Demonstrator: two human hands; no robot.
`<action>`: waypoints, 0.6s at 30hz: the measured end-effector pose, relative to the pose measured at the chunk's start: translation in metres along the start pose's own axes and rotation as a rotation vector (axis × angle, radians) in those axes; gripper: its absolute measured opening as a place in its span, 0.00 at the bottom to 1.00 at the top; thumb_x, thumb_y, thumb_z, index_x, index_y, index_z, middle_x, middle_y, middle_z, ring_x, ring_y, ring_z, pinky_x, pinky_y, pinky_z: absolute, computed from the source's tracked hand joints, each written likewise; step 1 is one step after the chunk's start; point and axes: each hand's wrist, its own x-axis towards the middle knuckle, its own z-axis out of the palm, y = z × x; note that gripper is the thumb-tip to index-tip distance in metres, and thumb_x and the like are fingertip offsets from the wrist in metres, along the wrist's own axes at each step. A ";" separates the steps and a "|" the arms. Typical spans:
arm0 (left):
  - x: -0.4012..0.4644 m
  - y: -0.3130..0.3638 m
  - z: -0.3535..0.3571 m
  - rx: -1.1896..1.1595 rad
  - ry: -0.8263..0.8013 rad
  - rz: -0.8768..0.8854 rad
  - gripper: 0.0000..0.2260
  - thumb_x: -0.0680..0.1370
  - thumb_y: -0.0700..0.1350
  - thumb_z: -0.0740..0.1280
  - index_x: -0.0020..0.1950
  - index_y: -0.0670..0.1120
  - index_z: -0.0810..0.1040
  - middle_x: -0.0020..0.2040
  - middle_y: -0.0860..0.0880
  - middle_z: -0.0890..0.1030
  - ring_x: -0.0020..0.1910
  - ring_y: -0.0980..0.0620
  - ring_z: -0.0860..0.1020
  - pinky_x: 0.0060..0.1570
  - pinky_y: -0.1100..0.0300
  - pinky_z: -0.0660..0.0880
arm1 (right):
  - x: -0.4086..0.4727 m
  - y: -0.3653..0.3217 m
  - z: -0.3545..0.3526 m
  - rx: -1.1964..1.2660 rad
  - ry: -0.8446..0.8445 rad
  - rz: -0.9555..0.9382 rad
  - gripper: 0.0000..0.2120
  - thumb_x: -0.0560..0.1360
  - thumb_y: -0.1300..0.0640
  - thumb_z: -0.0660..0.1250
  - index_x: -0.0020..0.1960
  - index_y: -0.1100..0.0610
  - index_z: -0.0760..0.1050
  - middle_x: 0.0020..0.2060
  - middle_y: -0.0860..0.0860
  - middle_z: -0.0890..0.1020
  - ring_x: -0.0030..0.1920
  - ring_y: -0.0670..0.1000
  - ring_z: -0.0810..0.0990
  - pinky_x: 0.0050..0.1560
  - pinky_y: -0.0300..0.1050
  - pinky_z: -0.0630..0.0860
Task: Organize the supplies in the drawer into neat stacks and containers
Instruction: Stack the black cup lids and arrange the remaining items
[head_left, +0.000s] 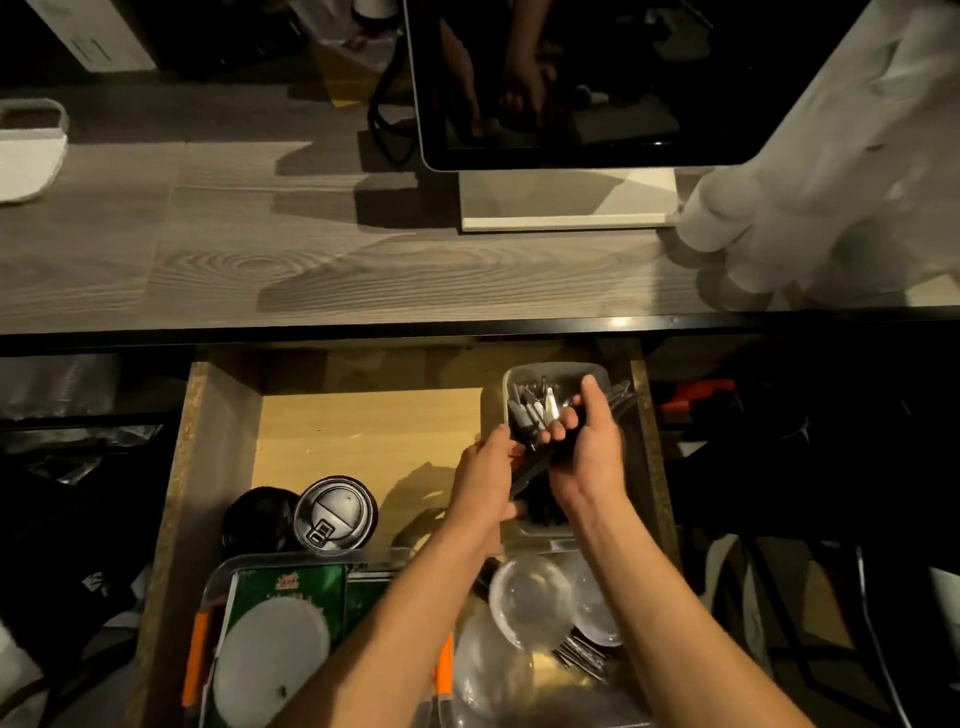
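Both hands hold one bundle of black plastic cutlery (535, 464) over a grey tray (556, 372) at the right side of the open drawer (363, 441). My left hand (485, 470) grips the bundle's lower end. My right hand (587, 441) grips its upper part, fingers curled round it. Pens and markers (532, 410) lie in the tray's far end. Clear dome lids (530, 597) are stacked at the drawer's front right. A black lid (258, 519) and a silver-looking sip lid (335, 514) sit at the left.
A clear bin (228, 571) at the front left holds green packets (291, 582), a white round lid (270, 654) and orange-handled items (196, 654). Above the drawer runs a wooden counter (260, 260) with a monitor (587, 83), white cup stacks (810, 171) and a white basket (28, 145).
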 end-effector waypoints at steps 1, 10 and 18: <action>0.001 -0.003 0.003 0.004 -0.045 -0.028 0.19 0.84 0.56 0.55 0.57 0.44 0.78 0.55 0.46 0.81 0.55 0.48 0.79 0.56 0.47 0.78 | 0.002 -0.003 -0.003 -0.026 0.006 0.013 0.18 0.81 0.52 0.62 0.33 0.54 0.69 0.21 0.46 0.67 0.20 0.43 0.65 0.21 0.35 0.66; 0.003 -0.012 -0.014 0.281 0.007 0.101 0.21 0.85 0.57 0.53 0.64 0.45 0.77 0.64 0.46 0.78 0.61 0.49 0.75 0.64 0.48 0.73 | 0.028 -0.026 -0.020 -0.884 0.126 -0.001 0.08 0.77 0.58 0.69 0.53 0.61 0.80 0.38 0.53 0.82 0.39 0.51 0.80 0.39 0.42 0.75; -0.018 -0.050 -0.034 0.360 -0.014 0.190 0.15 0.84 0.57 0.55 0.61 0.53 0.77 0.64 0.49 0.78 0.63 0.49 0.74 0.65 0.51 0.69 | -0.038 -0.021 -0.045 -1.026 0.105 -0.044 0.06 0.79 0.56 0.64 0.45 0.51 0.78 0.48 0.52 0.83 0.47 0.49 0.79 0.56 0.49 0.75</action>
